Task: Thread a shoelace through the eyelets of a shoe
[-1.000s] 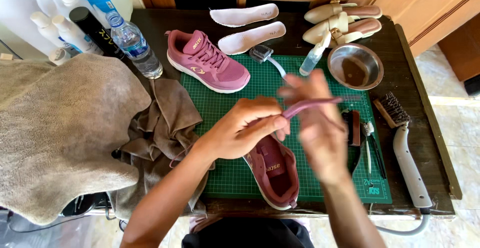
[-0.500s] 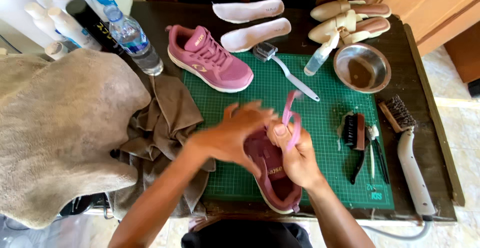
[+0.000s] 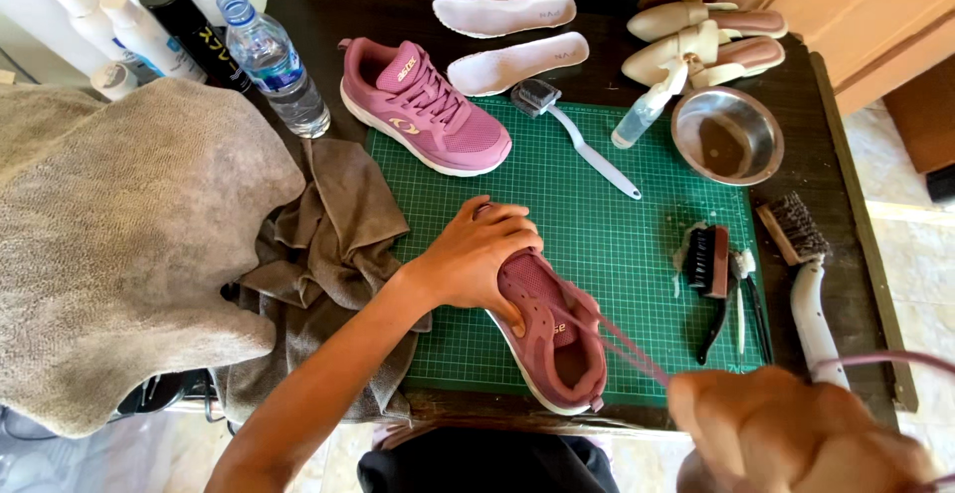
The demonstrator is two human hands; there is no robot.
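Left hand [image 3: 484, 254] clamped over toe of pink shoe [image 3: 550, 339], pinning it to green cutting mat [image 3: 617, 244] at near table edge. Right hand [image 3: 796, 433] closed on pink lace [image 3: 622, 342], low right, close to camera. Lace runs taut from shoe's eyelets to that fist. Second pink shoe [image 3: 423, 105] sits at mat's far left corner.

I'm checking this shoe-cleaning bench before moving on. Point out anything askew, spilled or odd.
No spill or damage shows. The brown cloth lies crumpled half over the green mat's edge. The left hand pins the near pink shoe, whose lace runs loose to the right hand.
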